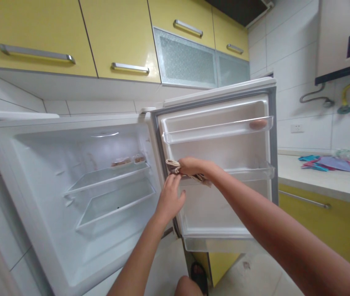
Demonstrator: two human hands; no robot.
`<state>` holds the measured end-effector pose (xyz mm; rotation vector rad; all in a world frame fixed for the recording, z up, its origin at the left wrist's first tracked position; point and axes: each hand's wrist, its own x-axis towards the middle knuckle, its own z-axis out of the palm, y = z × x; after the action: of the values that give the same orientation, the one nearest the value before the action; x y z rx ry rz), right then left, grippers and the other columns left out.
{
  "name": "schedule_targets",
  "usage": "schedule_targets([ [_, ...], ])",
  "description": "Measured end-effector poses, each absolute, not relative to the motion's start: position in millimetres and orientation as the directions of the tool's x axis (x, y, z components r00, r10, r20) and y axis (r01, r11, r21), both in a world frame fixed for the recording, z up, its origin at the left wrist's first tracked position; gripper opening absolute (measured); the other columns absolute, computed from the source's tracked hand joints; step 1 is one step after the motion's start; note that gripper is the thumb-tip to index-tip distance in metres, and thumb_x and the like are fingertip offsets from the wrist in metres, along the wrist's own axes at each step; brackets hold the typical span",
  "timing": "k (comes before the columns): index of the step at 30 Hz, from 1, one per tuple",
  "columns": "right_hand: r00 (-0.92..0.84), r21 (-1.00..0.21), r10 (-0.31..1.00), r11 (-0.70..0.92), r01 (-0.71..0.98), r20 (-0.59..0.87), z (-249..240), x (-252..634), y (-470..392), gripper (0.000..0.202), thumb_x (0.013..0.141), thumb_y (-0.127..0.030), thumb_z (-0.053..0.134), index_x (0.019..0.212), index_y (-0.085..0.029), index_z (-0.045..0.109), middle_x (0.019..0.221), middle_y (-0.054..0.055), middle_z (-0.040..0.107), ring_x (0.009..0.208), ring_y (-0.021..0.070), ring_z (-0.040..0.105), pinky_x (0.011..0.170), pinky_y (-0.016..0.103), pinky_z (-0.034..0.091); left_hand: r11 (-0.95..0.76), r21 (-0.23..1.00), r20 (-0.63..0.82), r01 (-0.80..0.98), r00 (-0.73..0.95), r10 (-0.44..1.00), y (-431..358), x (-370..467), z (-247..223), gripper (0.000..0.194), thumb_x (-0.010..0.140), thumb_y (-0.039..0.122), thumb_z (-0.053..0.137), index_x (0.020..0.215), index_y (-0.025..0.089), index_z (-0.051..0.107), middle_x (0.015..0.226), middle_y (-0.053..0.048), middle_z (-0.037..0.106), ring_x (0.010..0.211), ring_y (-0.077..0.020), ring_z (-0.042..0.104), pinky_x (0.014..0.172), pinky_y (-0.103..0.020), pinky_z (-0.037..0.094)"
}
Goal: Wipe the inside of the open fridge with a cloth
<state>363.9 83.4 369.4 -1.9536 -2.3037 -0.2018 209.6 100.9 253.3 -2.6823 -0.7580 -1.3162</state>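
The refrigerator's door (213, 150) stands wide, with clear shelves on its inner side. My right hand (191, 165) is closed around a folded beige and brown cloth (172, 164), which lies against the left end of the middle door shelf (249, 174). Part of the cloth hangs out beneath that hand. Just below, my left hand (170, 197) reaches up with its fingers stretched out and thumb apart. Its fingertips touch the shelf end or the cloth's lower edge; which one I cannot tell. An egg-like brown object (258, 123) sits in the upper door shelf (214, 132).
Left of the door is the refrigerator's interior (48, 213), with two glass shelves and small food packs (121, 162) on the upper one. Yellow cabinets (122, 37) hang overhead. At right, colourful cloth-like items (332, 163) lie on a counter (301, 181). A water heater (341, 41) is above.
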Motion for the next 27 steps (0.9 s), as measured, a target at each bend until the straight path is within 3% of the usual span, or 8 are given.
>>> schedule_targets([
  [3,-0.138,0.076,0.945,0.12,0.99,0.297,371.8,373.5,69.7,0.031,0.09,-0.035,0.054,0.109,-0.016,0.069,0.112,0.017,0.074,0.093,0.0261,0.071,0.073,0.03,0.048,-0.877,0.168,0.744,0.451,0.526,0.413,99.4,208.3,253.9,0.057,0.081,0.016,0.055,0.138,0.019,0.048,0.137,-0.014,0.052,0.135,-0.0294,0.049,0.116,-0.053,0.042],
  [7,-0.109,0.127,0.845,0.049,0.991,0.524,371.9,390.5,35.9,0.039,0.099,-0.03,0.036,0.13,-0.014,0.054,0.129,0.021,0.064,0.112,0.0303,0.064,0.089,0.038,0.047,-0.874,0.189,0.737,0.448,0.524,0.427,99.7,209.4,252.7,0.059,0.08,0.013,0.055,0.138,0.021,0.048,0.136,-0.013,0.053,0.139,-0.0307,0.045,0.118,-0.055,0.039],
  [10,-0.397,0.362,0.631,0.191,0.912,0.666,370.7,400.5,23.2,0.044,0.103,-0.025,0.026,0.142,-0.017,0.044,0.147,0.016,0.052,0.134,0.0277,0.047,0.107,0.042,0.034,-0.874,0.197,0.732,0.445,0.526,0.433,100.5,210.6,252.1,0.064,0.078,0.012,0.056,0.141,0.019,0.045,0.143,-0.015,0.05,0.145,-0.0324,0.038,0.12,-0.056,0.036],
  [12,-0.627,0.562,0.517,0.3,0.771,0.583,370.0,407.9,27.7,0.045,0.103,-0.023,0.024,0.144,-0.02,0.044,0.153,0.012,0.048,0.14,0.0248,0.039,0.113,0.042,0.026,-0.872,0.207,0.732,0.444,0.521,0.439,100.5,210.3,252.5,0.066,0.078,0.013,0.058,0.142,0.019,0.043,0.148,-0.017,0.046,0.145,-0.0319,0.039,0.12,-0.055,0.036],
  [14,-0.72,0.651,0.545,0.365,0.666,0.431,368.2,416.5,40.5,0.042,0.104,-0.025,0.027,0.138,-0.021,0.05,0.149,0.01,0.052,0.139,0.0231,0.039,0.111,0.041,0.026,-0.86,0.226,0.721,0.457,0.515,0.463,100.0,209.0,253.8,0.063,0.08,0.015,0.057,0.141,0.018,0.045,0.148,-0.017,0.046,0.144,-0.0315,0.041,0.121,-0.055,0.035],
  [18,-0.708,0.671,0.626,0.374,0.64,0.327,358.2,436.7,69.4,0.033,0.103,-0.03,0.038,0.122,-0.022,0.063,0.137,0.008,0.061,0.13,0.0218,0.046,0.099,0.036,0.032,-0.85,0.22,0.689,0.479,0.54,0.483,98.6,204.8,259.7,0.054,0.085,0.016,0.051,0.139,0.018,0.049,0.141,-0.015,0.052,0.141,-0.0296,0.044,0.121,-0.054,0.036],
  [23,-0.77,0.722,0.52,0.36,0.591,0.371,348.2,474.0,72.4,0.02,0.096,-0.03,0.056,0.111,-0.025,0.069,0.13,0.004,0.067,0.121,0.0225,0.052,0.09,0.036,0.033,-0.871,0.165,0.693,0.463,0.574,0.436,98.3,200.0,267.8,0.054,0.083,0.014,0.054,0.136,0.021,0.053,0.132,-0.012,0.057,0.131,-0.0272,0.051,0.116,-0.051,0.042],
  [27,-0.785,0.758,0.514,0.341,0.557,0.346,350.6,518.3,42.4,0.019,0.095,-0.027,0.057,0.11,-0.025,0.069,0.133,0.003,0.066,0.124,0.0237,0.053,0.093,0.037,0.035,-0.876,0.159,0.694,0.455,0.58,0.427,98.4,199.4,269.4,0.053,0.083,0.015,0.055,0.135,0.021,0.054,0.131,-0.012,0.057,0.129,-0.0266,0.053,0.114,-0.05,0.043],
])
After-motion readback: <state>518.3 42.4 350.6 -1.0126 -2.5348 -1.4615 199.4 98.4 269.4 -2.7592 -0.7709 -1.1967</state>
